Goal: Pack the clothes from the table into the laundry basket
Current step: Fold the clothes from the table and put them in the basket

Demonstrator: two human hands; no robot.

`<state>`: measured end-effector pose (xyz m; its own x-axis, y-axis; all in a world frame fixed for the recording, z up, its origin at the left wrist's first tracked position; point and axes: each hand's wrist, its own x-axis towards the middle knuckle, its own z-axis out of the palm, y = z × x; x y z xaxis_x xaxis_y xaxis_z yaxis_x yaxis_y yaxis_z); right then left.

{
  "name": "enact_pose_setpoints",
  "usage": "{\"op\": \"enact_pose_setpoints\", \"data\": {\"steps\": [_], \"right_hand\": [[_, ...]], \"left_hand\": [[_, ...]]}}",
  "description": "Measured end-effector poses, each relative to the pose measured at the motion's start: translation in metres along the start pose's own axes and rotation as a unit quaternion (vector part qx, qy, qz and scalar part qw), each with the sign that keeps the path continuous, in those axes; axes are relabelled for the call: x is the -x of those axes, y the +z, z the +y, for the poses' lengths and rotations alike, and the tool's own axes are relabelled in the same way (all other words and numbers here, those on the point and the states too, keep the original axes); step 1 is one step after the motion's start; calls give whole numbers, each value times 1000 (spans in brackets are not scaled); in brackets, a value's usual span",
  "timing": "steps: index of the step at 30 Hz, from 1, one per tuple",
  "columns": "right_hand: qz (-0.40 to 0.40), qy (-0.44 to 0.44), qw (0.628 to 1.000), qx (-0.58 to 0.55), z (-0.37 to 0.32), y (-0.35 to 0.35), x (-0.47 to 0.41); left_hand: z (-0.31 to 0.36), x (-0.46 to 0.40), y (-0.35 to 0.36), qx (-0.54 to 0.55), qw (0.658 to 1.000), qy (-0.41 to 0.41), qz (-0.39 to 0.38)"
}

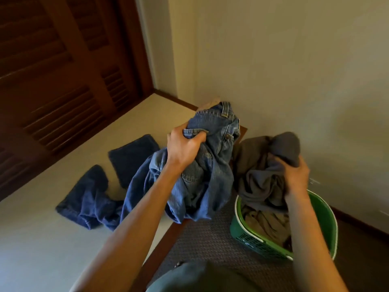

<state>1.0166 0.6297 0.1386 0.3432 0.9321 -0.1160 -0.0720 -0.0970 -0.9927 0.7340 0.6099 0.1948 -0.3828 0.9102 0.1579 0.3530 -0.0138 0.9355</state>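
My left hand [185,147] grips a pair of light blue jeans [210,165] by the waistband, and they hang bunched over the table's right edge. My right hand [295,175] holds a crumpled grey garment [261,165] above the green laundry basket [320,209], which stands on the floor to the right of the table. Olive and grey clothes [267,222] lie inside the basket. On the pale table top [42,228] rest a dark blue folded cloth [132,157] and a dark blue rumpled garment [88,201].
The table has a dark wooden edge [168,234] running toward me. Grey patterned carpet [210,245] covers the floor beside the basket. A cream wall stands behind, and a dark louvred wooden door [63,70] is at the left. A tan item [210,103] peeks from behind the jeans.
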Motion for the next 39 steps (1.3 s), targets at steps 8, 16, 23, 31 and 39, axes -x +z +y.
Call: {"op": "enact_pose_setpoints", "data": {"steps": [8,16,23,31,39], "right_hand": [[40,-84,994,62,-40,-135,-18],[68,-65,989,114,-10,-224,-35],[-6,105,983,147,49,-244,-60],[70,206,969,116,89,-279,-60],[87,226,963,116,101,-285,-59]], "left_hand": [[79,22,111,120,992,33,-29],[94,51,221,166,983,-21,-81],[93,57,286,161,976,-76,-128],[61,54,349,136,971,-139,-136],[-3,77,396,4,896,-179,-406]]}}
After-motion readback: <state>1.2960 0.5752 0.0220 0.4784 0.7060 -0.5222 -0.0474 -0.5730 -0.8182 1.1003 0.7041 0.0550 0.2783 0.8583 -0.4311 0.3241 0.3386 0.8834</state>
